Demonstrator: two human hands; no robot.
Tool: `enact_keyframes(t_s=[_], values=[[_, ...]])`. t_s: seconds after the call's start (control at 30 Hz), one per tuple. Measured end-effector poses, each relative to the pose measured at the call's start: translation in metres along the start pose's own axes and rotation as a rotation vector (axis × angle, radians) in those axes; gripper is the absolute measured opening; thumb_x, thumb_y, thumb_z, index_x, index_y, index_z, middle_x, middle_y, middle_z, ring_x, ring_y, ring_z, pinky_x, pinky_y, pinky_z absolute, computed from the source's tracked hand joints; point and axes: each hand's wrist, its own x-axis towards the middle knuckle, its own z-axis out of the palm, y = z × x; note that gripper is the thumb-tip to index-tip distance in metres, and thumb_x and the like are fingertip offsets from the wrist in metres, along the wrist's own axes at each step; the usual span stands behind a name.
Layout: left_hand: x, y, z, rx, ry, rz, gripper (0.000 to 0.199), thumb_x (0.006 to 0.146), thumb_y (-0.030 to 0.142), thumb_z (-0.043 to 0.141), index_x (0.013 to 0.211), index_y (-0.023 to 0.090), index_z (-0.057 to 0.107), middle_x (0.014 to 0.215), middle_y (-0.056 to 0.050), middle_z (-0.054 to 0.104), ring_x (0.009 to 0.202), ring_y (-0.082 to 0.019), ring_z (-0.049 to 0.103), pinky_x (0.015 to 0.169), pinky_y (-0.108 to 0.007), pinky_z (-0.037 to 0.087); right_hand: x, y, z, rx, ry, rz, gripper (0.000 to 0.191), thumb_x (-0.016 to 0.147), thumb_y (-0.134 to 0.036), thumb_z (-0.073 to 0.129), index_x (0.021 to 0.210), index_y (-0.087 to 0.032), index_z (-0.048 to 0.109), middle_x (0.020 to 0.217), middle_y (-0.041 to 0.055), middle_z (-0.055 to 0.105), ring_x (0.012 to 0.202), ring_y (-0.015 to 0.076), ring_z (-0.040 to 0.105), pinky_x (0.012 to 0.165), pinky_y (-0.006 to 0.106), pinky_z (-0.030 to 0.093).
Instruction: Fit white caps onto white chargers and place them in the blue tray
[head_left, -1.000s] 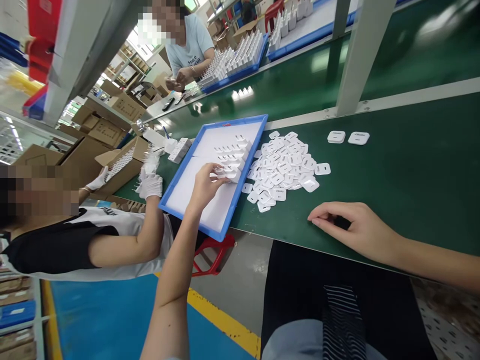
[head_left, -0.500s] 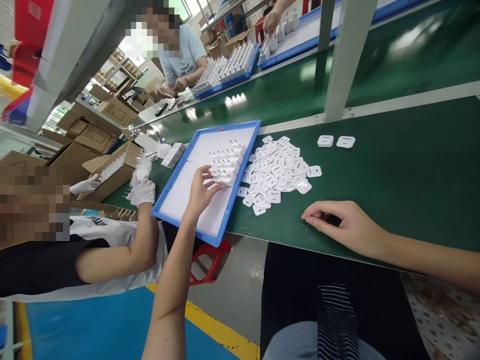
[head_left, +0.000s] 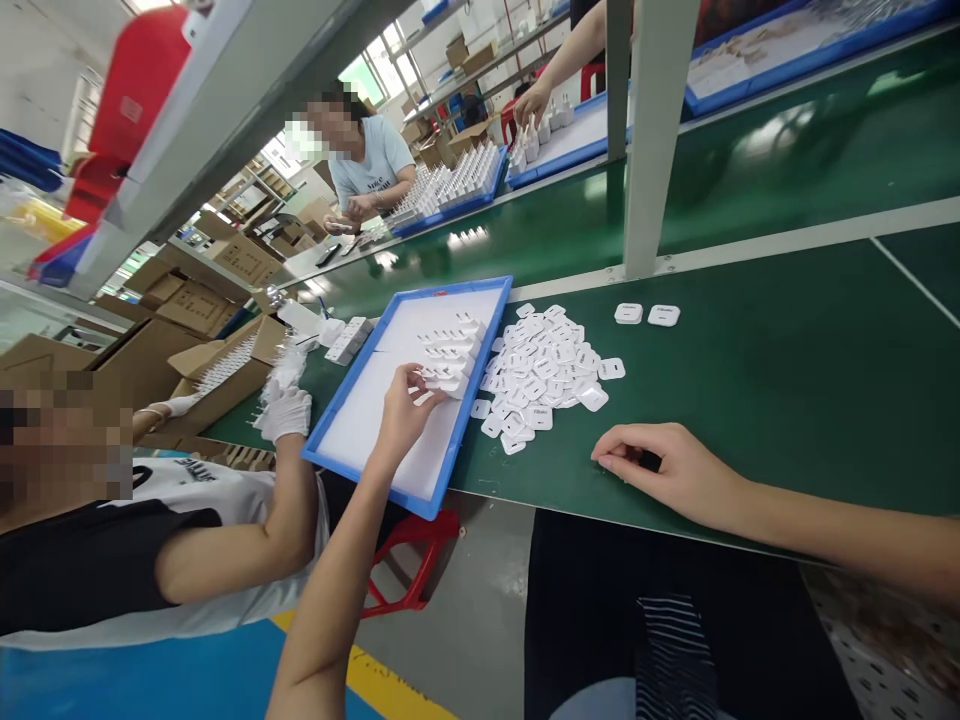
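Observation:
My left hand (head_left: 405, 418) reaches over a blue-rimmed tray (head_left: 352, 468) with a white lining. Its thumb and fingers close around a white plug charger (head_left: 448, 384) at the near end of several rows of such chargers, pins pointing up. Part of that charger is hidden by the fingers. My right hand (head_left: 675, 470) rests on the green table at the right, thumb and forefinger tips together, with nothing visible in it. Between my hands lies a heap of white square covers (head_left: 544, 365) with small slots. Two stacks of covers (head_left: 628, 314) sit apart, further back.
At left, a co-worker's gloved hand (head_left: 287, 413) is beside bagged white parts and a cardboard box (head_left: 259, 345). A metal post (head_left: 649, 140) rises behind the heap. Across the table, another person (head_left: 371, 165) works near a tray of chargers (head_left: 457, 185).
The whole view has shifted and tilted slightly with my head. My left hand stays at the same charger and my right hand stays resting on the table.

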Motion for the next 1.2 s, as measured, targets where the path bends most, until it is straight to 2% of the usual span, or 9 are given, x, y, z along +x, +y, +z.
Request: enact_keyframes(t_s=[0.1, 0.2, 0.27, 0.4, 0.53, 0.63, 0.8, 1.0, 1.2], values=[[-0.017, 0.023, -0.011, 0.140, 0.097, 0.033, 0.058, 0.072, 0.026, 0.075, 0.123, 0.022, 0.047, 0.101, -0.004, 0.058, 0.103, -0.024, 0.060, 0.102, -0.054, 0.049, 0.001, 0.001, 0.000, 0.017, 0.005, -0.025, 0.023, 0.095, -0.033, 0.054, 0.087, -0.021, 0.071, 0.077, 0.0034, 0.070, 0.069, 0.0172, 0.062, 0.058, 0.028, 0.049], [-0.049, 0.056, 0.000, 0.180, 0.256, 0.137, 0.055, 0.083, 0.029, 0.069, 0.132, 0.024, 0.044, 0.115, -0.008, 0.058, 0.115, -0.026, 0.057, 0.105, -0.050, 0.048, 0.004, 0.002, 0.000, 0.021, 0.009, -0.053, 0.022, 0.095, -0.032, 0.053, 0.088, -0.020, 0.071, 0.082, 0.0046, 0.072, 0.070, 0.0172, 0.062, 0.060, 0.029, 0.048], [-0.073, 0.076, 0.026, 0.104, 0.245, 0.197, 0.044, 0.089, 0.028, 0.064, 0.129, 0.025, 0.047, 0.118, -0.008, 0.059, 0.118, -0.025, 0.058, 0.107, -0.048, 0.047, 0.007, 0.003, -0.001, 0.016, 0.026, -0.067, 0.021, 0.095, -0.031, 0.053, 0.088, -0.020, 0.070, 0.081, 0.0043, 0.071, 0.070, 0.0166, 0.061, 0.061, 0.028, 0.048], [-0.105, 0.095, 0.094, 0.022, 0.022, 0.340, 0.039, 0.093, 0.025, 0.058, 0.131, 0.026, 0.047, 0.126, -0.011, 0.058, 0.124, -0.026, 0.056, 0.106, -0.047, 0.048, 0.016, 0.004, -0.004, 0.015, 0.089, -0.090, 0.018, 0.093, -0.029, 0.055, 0.087, -0.019, 0.069, 0.079, 0.0027, 0.069, 0.068, 0.0147, 0.059, 0.064, 0.027, 0.047], [-0.107, 0.096, 0.130, 0.131, -0.025, 0.409, 0.043, 0.094, 0.028, 0.057, 0.135, 0.027, 0.047, 0.148, -0.015, 0.044, 0.149, -0.036, 0.028, 0.117, -0.066, 0.028, 0.026, 0.004, -0.010, 0.009, 0.161, -0.076, 0.016, 0.092, -0.027, 0.056, 0.086, -0.018, 0.068, 0.077, 0.0020, 0.068, 0.068, 0.0145, 0.059, 0.064, 0.027, 0.047], [-0.104, 0.092, 0.132, 0.203, -0.009, 0.363, 0.047, 0.093, 0.034, 0.058, 0.138, 0.027, 0.046, 0.158, -0.017, 0.032, 0.154, -0.041, 0.008, 0.116, -0.076, 0.012, 0.032, 0.004, -0.013, 0.009, 0.199, -0.052, 0.016, 0.091, -0.027, 0.057, 0.084, -0.018, 0.067, 0.075, 0.0017, 0.067, 0.069, 0.0148, 0.059, 0.065, 0.027, 0.048], [-0.106, 0.094, 0.131, 0.185, 0.070, 0.283, 0.052, 0.092, 0.036, 0.058, 0.140, 0.024, 0.041, 0.157, -0.021, 0.027, 0.153, -0.042, 0.004, 0.114, -0.077, 0.012, 0.038, 0.011, -0.019, -0.056, 0.259, -0.026, 0.012, 0.088, -0.023, 0.058, 0.093, -0.017, 0.067, 0.083, 0.0035, 0.066, 0.072, 0.0157, 0.060, 0.066, 0.028, 0.050], [-0.105, 0.095, 0.130, 0.017, 0.162, 0.089, 0.041, 0.093, 0.035, 0.056, 0.132, 0.026, 0.047, 0.134, -0.016, 0.046, 0.136, -0.035, 0.035, 0.112, -0.062, 0.032, 0.042, 0.022, -0.029, -0.393, 0.287, 0.003, 0.036, 0.086, -0.028, 0.062, 0.122, -0.020, 0.059, 0.114, 0.0090, 0.060, 0.086, 0.0206, 0.061, 0.078, 0.036, 0.052], [-0.108, 0.098, 0.128, -0.090, 0.152, 0.045, 0.033, 0.093, 0.036, 0.057, 0.125, 0.029, 0.054, 0.125, -0.012, 0.048, 0.125, -0.031, 0.043, 0.106, -0.053, 0.039, 0.047, 0.017, -0.018, -0.553, 0.256, 0.061, 0.039, 0.086, -0.043, 0.067, 0.117, -0.021, 0.059, 0.120, 0.0101, 0.057, 0.104, 0.0287, 0.062, 0.086, 0.043, 0.051]])
